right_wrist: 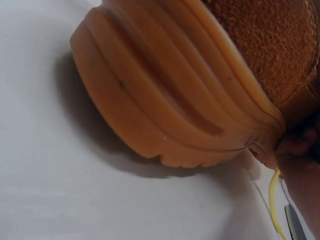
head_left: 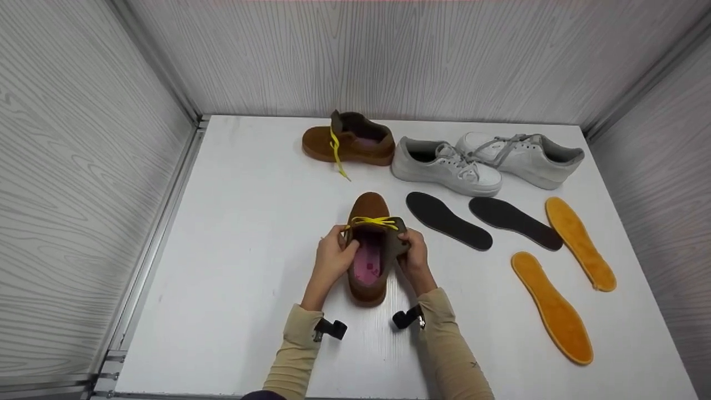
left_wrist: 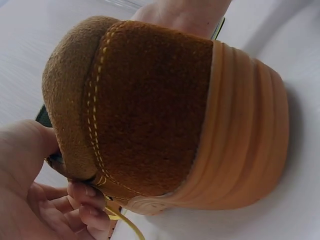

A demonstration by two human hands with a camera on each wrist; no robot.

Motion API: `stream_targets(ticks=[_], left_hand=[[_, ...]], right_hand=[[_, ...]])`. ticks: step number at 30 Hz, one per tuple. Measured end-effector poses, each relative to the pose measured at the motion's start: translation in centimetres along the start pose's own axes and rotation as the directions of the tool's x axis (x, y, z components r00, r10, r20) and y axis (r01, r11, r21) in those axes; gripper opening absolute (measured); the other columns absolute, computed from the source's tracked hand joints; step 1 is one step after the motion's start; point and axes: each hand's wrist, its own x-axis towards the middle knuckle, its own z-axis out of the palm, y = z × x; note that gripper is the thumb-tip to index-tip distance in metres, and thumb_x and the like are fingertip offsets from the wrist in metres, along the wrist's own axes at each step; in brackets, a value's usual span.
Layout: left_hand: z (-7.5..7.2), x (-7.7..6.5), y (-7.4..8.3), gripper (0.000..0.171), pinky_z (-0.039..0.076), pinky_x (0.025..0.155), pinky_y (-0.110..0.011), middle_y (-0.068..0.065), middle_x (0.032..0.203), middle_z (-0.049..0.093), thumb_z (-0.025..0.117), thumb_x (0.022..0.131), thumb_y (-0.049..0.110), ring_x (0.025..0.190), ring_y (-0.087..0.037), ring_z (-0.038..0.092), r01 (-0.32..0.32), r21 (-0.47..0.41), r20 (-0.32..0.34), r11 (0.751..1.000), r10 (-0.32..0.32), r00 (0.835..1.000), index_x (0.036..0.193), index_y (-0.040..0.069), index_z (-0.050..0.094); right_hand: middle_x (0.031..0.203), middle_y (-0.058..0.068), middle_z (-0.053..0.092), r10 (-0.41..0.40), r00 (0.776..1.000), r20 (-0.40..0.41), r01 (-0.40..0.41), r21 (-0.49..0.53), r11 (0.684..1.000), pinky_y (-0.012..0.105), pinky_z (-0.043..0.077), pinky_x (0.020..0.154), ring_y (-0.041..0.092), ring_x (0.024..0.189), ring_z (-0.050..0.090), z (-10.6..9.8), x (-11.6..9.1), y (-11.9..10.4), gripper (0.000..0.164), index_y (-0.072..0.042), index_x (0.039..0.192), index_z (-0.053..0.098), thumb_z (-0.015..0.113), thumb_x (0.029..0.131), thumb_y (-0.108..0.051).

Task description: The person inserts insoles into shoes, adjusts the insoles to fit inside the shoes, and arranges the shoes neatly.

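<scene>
A brown suede shoe (head_left: 369,205) with yellow laces (head_left: 375,221) stands mid-table, toe pointing away, its pink insole (head_left: 367,265) showing inside. My left hand (head_left: 335,253) pinches the left edge of its opening, thumb inside. On the other side my right hand (head_left: 415,253) grips the dark lining flap, folded outward. From the left wrist view, the shoe's heel (left_wrist: 150,105) and ridged tan sole fill the middle, with the left fingers (left_wrist: 90,200) at the collar. The right wrist view has the sole (right_wrist: 165,95) close up and only part of the right hand (right_wrist: 302,165).
Behind stands a second brown shoe (head_left: 319,143) with a loose yellow lace. White sneakers (head_left: 427,170) (head_left: 539,164) sit at the back right. Two black insoles (head_left: 449,221) (head_left: 514,221) and two orange insoles (head_left: 580,241) (head_left: 552,308) lie on the right. Panels wall the table on three sides.
</scene>
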Motion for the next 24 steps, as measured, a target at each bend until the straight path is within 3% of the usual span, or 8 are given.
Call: stream_targets(ticks=[1,3,10,11,15,17,20,24], left_hand=[[0.0,0.0,0.0,0.038,0.043,0.087,-0.049,0.001,0.068,0.047,0.064,0.085,0.013,0.058,-0.014,0.041,0.001,-0.002,0.001,1.000,-0.001,1.000,0.120,-0.004,0.062],[0.0,0.1,0.0,0.038,0.044,0.077,-0.047,0.001,0.068,0.048,0.063,0.086,0.014,0.058,-0.014,0.042,0.008,-0.012,0.008,1.000,-0.008,1.000,0.119,-0.004,0.062],[0.1,0.0,-0.1,0.039,0.043,0.070,-0.037,-0.001,0.071,0.050,0.064,0.086,0.014,0.060,-0.013,0.044,0.019,-0.012,0.013,1.000,-0.019,1.000,0.120,-0.004,0.061],[0.1,0.0,-0.1,0.038,0.040,0.063,-0.035,-0.001,0.071,0.051,0.065,0.086,0.015,0.060,-0.013,0.044,0.018,-0.017,0.015,1.000,-0.018,1.000,0.119,-0.004,0.061],[0.1,-0.1,-0.1,0.036,0.036,0.055,-0.028,-0.002,0.069,0.051,0.068,0.086,0.016,0.058,-0.013,0.044,-0.006,-0.016,0.018,1.000,0.006,1.000,0.116,-0.003,0.061],[0.1,-0.1,-0.1,0.035,0.035,0.055,-0.027,-0.001,0.068,0.051,0.070,0.086,0.018,0.057,-0.012,0.044,-0.017,0.000,0.017,1.000,0.017,1.000,0.113,-0.001,0.060],[0.0,-0.2,-0.1,0.031,0.035,0.055,-0.028,0.001,0.066,0.049,0.072,0.085,0.022,0.057,-0.012,0.044,-0.001,0.032,0.010,0.999,0.001,1.000,0.105,0.003,0.059],[-0.1,-0.2,0.0,0.030,0.033,0.054,-0.029,0.000,0.070,0.045,0.074,0.083,0.030,0.062,-0.014,0.043,0.049,0.094,0.002,0.994,-0.049,0.999,0.088,0.008,0.055]], right_hand=[[0.070,0.002,0.065,0.000,1.000,-0.002,0.000,0.004,1.000,0.021,0.051,0.056,0.009,0.062,0.064,-0.1,0.1,0.0,0.038,-0.006,0.073,0.066,0.031,0.084,0.007],[0.071,0.002,0.066,0.001,1.000,-0.003,-0.001,0.005,1.000,0.021,0.051,0.056,0.009,0.063,0.064,-0.2,0.2,0.1,0.038,-0.005,0.074,0.066,0.031,0.084,0.007],[0.070,0.004,0.066,0.030,1.000,0.009,-0.030,-0.005,1.000,0.021,0.052,0.054,0.010,0.061,0.066,-0.5,0.3,0.0,0.037,-0.001,0.074,0.065,0.031,0.086,0.008],[0.071,0.004,0.066,0.041,0.999,0.010,-0.041,-0.014,0.999,0.021,0.052,0.054,0.010,0.062,0.065,-0.4,0.3,-0.2,0.037,-0.001,0.074,0.065,0.031,0.086,0.007],[0.067,0.000,0.061,0.051,0.999,-0.010,-0.051,-0.143,0.988,0.019,0.048,0.054,0.006,0.060,0.059,0.4,-0.1,-1.7,0.033,-0.004,0.068,0.062,0.034,0.083,0.006],[0.064,-0.003,0.056,0.025,0.999,-0.031,-0.032,-0.245,0.969,0.018,0.043,0.053,0.004,0.058,0.053,1.0,-0.4,-2.6,0.030,-0.006,0.065,0.058,0.038,0.083,0.006],[0.065,-0.002,0.047,-0.071,0.996,-0.052,0.044,-0.406,0.913,0.019,0.037,0.056,0.007,0.061,0.045,1.5,-0.6,-3.7,0.025,-0.004,0.063,0.051,0.046,0.085,0.007],[0.089,0.020,0.058,-0.199,0.980,-0.025,0.154,-0.542,0.826,0.023,0.040,0.074,0.018,0.086,0.053,0.9,0.0,-3.9,0.022,0.012,0.070,0.048,0.052,0.091,0.006]])
